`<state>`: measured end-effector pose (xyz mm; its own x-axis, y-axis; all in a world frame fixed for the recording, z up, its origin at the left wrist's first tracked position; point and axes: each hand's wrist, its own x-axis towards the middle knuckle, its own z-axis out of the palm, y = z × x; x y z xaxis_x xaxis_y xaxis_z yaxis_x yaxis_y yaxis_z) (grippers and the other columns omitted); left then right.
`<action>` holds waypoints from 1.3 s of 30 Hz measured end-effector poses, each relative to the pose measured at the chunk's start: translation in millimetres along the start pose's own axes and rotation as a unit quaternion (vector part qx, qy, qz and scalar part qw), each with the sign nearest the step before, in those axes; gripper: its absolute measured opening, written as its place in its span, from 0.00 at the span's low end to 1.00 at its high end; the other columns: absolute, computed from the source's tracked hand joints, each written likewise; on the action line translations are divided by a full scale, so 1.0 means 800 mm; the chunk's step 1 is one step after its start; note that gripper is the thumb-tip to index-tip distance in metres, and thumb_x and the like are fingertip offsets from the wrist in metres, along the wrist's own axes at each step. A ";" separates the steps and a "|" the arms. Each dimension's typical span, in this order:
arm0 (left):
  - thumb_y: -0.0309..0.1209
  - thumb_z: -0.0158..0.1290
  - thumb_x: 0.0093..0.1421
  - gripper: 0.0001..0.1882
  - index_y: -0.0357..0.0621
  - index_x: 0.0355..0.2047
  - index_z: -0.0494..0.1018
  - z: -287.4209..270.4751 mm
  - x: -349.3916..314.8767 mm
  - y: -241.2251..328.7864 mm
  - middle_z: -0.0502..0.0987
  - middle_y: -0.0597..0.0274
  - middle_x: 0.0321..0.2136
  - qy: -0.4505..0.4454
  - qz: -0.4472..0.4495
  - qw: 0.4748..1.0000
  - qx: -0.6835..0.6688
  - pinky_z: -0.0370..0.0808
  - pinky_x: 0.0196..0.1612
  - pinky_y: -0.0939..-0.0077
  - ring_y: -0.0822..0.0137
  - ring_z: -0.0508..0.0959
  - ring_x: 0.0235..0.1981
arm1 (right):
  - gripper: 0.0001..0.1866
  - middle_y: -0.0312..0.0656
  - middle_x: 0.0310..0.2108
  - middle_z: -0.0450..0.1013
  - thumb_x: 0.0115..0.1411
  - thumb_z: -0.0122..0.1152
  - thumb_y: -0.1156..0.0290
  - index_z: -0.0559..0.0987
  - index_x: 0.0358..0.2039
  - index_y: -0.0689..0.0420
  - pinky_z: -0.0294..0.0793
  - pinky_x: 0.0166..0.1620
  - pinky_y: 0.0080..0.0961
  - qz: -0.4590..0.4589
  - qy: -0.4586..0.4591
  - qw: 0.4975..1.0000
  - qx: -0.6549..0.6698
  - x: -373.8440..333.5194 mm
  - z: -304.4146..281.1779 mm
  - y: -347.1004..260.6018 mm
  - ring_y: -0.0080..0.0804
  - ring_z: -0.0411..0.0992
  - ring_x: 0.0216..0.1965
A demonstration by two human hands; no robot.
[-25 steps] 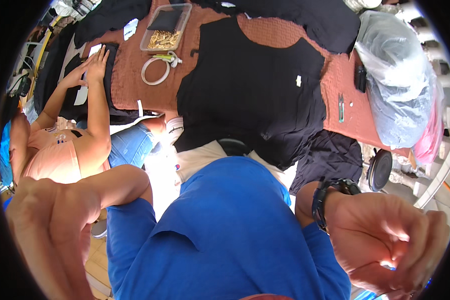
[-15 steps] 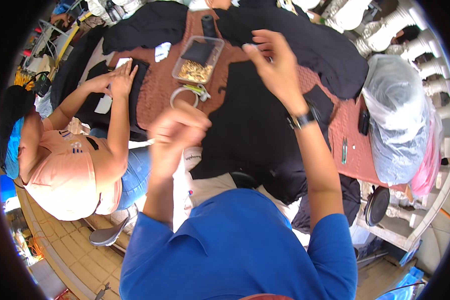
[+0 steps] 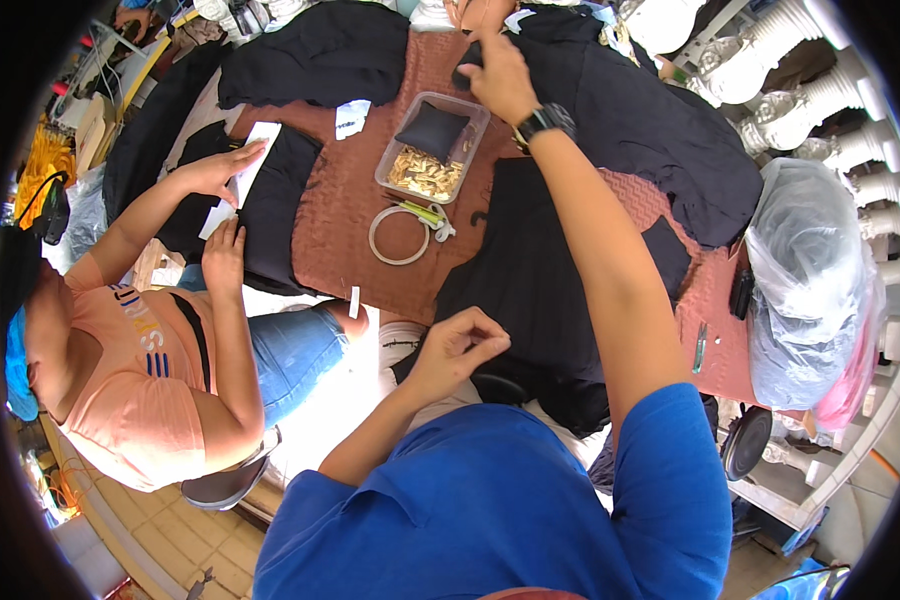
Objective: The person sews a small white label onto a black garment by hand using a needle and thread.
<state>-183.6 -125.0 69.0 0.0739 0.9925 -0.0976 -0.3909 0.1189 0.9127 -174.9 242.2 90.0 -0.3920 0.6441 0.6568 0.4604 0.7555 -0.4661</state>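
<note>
My right hand (image 3: 503, 75) reaches across the table with its fingers around a black thread spool (image 3: 466, 64), which is partly hidden behind them. Low in front of my body, my left hand (image 3: 457, 350) is closed in a pinch; whatever is between its fingertips is too small to make out. Below my right arm lies a black garment (image 3: 515, 240), spread toward me. A clear plastic box (image 3: 383, 160) holds gold-coloured small pieces (image 3: 428, 173) and a black cushion (image 3: 432, 130). Just nearer than the box are a whitish ring (image 3: 373, 246) and a yellow-green tool (image 3: 417, 210).
At the left a co-worker's hands (image 3: 228, 245) press a white strip (image 3: 255, 165) on black cloth. More black garments (image 3: 310, 55) cover the far table. A plastic-wrapped bundle (image 3: 805, 290) stands at the right, near small snips (image 3: 700, 347) and a black object (image 3: 741, 292).
My right hand has moved forward to the thread spool. My left hand has come down and toward the middle. The co-worker's hands have shifted along the white strip. The view has shifted slightly.
</note>
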 end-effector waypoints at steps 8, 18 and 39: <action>0.19 0.57 0.60 0.03 0.36 0.34 0.74 -0.007 0.038 0.018 0.74 0.66 0.31 0.052 0.077 0.994 0.063 0.71 0.40 0.82 0.77 0.74 0.34 | 0.23 0.41 0.48 0.73 0.55 0.64 0.85 0.68 0.50 0.59 0.74 0.50 0.24 0.177 0.007 0.915 0.363 -0.141 -0.190 -0.064 0.26 0.72 0.48; 0.20 0.59 0.59 0.18 0.36 0.50 0.75 0.054 0.076 0.025 0.73 0.69 0.30 0.045 0.172 0.944 0.276 0.71 0.39 0.83 0.78 0.73 0.32 | 0.26 0.46 0.53 0.69 0.51 0.63 0.92 0.69 0.48 0.57 0.69 0.59 0.30 0.240 0.033 0.893 0.379 -0.344 -0.325 -0.123 0.35 0.67 0.58; 0.26 0.61 0.56 0.04 0.38 0.31 0.79 0.173 0.152 -0.016 0.74 0.60 0.25 -0.097 0.234 0.887 0.386 0.69 0.29 0.75 0.70 0.73 0.23 | 0.22 0.45 0.47 0.76 0.46 0.67 0.89 0.75 0.43 0.58 0.72 0.54 0.28 0.214 0.056 0.969 0.109 -0.434 -0.429 -0.138 0.36 0.74 0.51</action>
<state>-42.4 -10.2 100.2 0.2551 0.8950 0.3658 0.3184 -0.4350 0.8422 183.9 -105.9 117.0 -0.1071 0.8965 0.4299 0.3772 0.4367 -0.8167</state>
